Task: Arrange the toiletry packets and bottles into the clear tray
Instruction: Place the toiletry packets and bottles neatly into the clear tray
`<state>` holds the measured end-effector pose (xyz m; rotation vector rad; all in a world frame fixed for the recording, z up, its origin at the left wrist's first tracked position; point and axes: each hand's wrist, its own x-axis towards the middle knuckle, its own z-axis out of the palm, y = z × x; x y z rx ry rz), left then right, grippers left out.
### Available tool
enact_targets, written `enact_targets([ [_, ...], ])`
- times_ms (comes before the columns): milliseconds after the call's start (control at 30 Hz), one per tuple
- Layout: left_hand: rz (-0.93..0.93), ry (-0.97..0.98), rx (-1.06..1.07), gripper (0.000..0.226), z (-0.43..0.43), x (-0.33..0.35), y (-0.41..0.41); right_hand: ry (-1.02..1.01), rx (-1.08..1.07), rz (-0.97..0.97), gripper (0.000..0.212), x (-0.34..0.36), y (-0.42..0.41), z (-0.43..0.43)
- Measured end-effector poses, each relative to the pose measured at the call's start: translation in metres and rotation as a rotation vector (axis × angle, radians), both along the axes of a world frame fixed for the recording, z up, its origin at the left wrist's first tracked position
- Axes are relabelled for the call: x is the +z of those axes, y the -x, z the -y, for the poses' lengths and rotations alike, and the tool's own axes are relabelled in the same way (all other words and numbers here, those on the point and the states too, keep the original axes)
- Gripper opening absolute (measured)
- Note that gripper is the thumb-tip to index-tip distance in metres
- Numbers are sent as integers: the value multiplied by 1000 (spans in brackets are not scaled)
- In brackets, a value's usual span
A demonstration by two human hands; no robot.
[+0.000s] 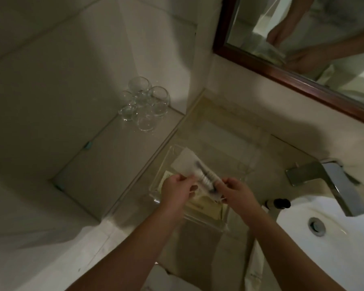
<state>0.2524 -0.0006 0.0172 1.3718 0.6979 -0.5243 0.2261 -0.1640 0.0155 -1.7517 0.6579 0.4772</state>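
Note:
A clear tray [235, 164] sits on the beige counter left of the sink, with cream packets [200, 203] lying flat inside it. Over the tray, both hands hold a white translucent packet [187, 163] that shows a dark ridged item inside. My left hand [177, 189] pinches its left edge. My right hand [235, 192] pinches its lower right end. A small bottle with a black cap [278, 203] lies on the counter between the tray and the sink.
Several upturned glasses [144, 106] stand on a tiled ledge at the back left. A white basin [324, 238] with a chrome tap [332, 181] is on the right. A wood-framed mirror [282, 74] hangs above. White packets [254, 274] lie at the counter's near edge.

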Motion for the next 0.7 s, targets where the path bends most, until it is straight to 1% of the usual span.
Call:
enact_targets([
  [67, 23, -11, 21, 8, -12, 1, -10, 113, 121, -20, 16, 0, -3, 11],
  [167, 80, -70, -43, 11, -25, 0, -23, 218, 239, -27, 19, 3, -9, 19],
  [300, 155, -276, -250, 5, -30, -2, -34, 325, 292, -16, 12, 12, -16, 23],
  [400, 264, -483, -365, 9, -34, -5, -41, 403, 338, -4, 11, 10, -18, 19],
  [467, 317, -634, -429, 13, -38, -7, -38, 406, 347, -19, 14, 6, -17, 13],
  [533, 364, -746, -453, 12, -44, -10, -32, 412, 364, -51, 19, 1, -15, 5],
  [600, 382, -831, -467, 15, -47, -13, -25, 430, 363, -75, 24, -2, -15, -1],
  [700, 403, -935, -534, 28, -47, -18, -22, 477, 358, -109, 28, -4, -16, -4],
])
